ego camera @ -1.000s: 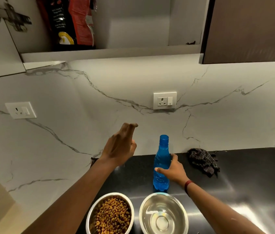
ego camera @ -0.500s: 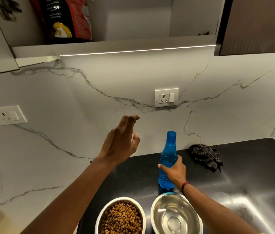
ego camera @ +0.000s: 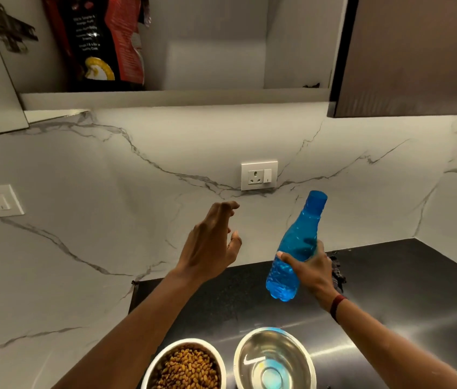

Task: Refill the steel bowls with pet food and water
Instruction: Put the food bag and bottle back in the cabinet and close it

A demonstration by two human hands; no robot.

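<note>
Our right hand (ego camera: 310, 269) has its grip curled round the middle of the blue bottle (ego camera: 296, 240), and holds it tilted in the air over the black counter (ego camera: 390, 290), just behind the right steel bowl (ego camera: 292, 348). Our left hand (ego camera: 210, 245) is up in the air beside the bottle, not touching it, its grip open with loose fingers and holding nothing. The left steel bowl (ego camera: 162, 354) sits right next to the other one and is full of brown pet food (ego camera: 189, 370).
</note>
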